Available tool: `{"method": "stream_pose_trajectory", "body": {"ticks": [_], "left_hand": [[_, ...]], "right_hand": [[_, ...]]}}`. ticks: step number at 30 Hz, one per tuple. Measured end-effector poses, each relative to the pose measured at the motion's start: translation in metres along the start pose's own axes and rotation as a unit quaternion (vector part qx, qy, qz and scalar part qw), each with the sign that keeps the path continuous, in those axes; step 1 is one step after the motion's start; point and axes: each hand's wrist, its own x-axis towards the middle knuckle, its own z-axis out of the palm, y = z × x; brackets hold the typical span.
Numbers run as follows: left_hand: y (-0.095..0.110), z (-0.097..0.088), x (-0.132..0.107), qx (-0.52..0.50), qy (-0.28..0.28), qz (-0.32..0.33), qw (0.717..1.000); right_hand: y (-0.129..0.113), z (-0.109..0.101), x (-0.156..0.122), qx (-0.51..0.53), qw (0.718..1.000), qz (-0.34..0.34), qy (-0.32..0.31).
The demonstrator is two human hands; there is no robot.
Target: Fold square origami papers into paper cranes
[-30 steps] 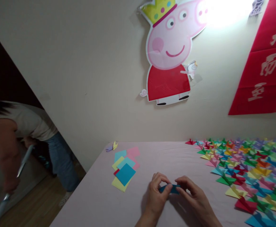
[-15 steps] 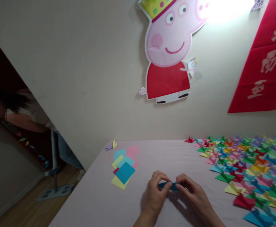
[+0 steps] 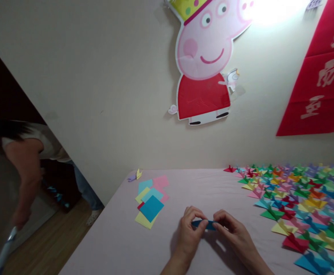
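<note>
A dark blue piece of folded paper (image 3: 211,225) is held just above the table between both hands. My left hand (image 3: 190,233) pinches its left part between thumb and fingers. At the other end, my right hand (image 3: 232,228) grips it with thumb and forefinger. The paper looks narrow from here, and the fingers cover part of its folds. To the left lies a loose pile of square paper sheets, with a blue sheet (image 3: 151,209) on top and a yellow sheet (image 3: 144,220) under it.
Many folded paper cranes (image 3: 295,214) in rows cover the right of the pink-covered table (image 3: 109,236). Two small folded pieces (image 3: 135,176) lie at the back left corner. Beyond the left edge, a person (image 3: 26,160) bends over, holding a pole (image 3: 5,250).
My hands and the folded paper have hardly moved. At the left, the person has shifted, and the pole with its flat base has swung down and to the left.
</note>
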Motion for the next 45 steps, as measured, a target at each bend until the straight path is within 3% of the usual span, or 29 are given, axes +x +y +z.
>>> {"method": "stream_pose_trajectory", "body": {"ticks": [7, 24, 28, 30, 33, 39, 42, 45], "left_hand": [[-0.002, -0.001, -0.001, -0.010, 0.003, 0.007, 1.000], [-0.007, 0.000, -0.001, -0.009, -0.006, 0.003, 1.000], [0.002, 0.002, -0.004, 0.034, 0.039, -0.043, 0.998], [0.006, 0.006, -0.007, 0.056, 0.060, -0.080, 0.993], [0.006, 0.014, -0.012, 0.047, 0.046, -0.105, 0.992], [-0.002, 0.023, -0.013, -0.052, 0.042, -0.155, 0.986], [0.001, 0.015, -0.008, 0.003, 0.043, -0.145, 0.989], [0.009, 0.005, -0.005, 0.106, 0.005, -0.093, 0.990]], "right_hand": [[-0.003, 0.002, -0.001, 0.027, 1.000, 0.007, -0.002], [-0.004, 0.000, -0.001, -0.017, 1.000, -0.016, 0.001], [-0.006, 0.000, -0.002, -0.056, 0.995, -0.068, 0.036], [-0.008, 0.000, -0.003, -0.090, 0.988, -0.107, 0.065], [-0.010, 0.000, -0.006, -0.155, 0.969, -0.174, 0.083], [-0.008, 0.006, -0.009, -0.320, 0.895, -0.305, 0.059], [-0.007, 0.007, -0.011, -0.358, 0.871, -0.329, 0.066], [-0.006, 0.006, -0.011, -0.381, 0.859, -0.326, 0.107]]}}
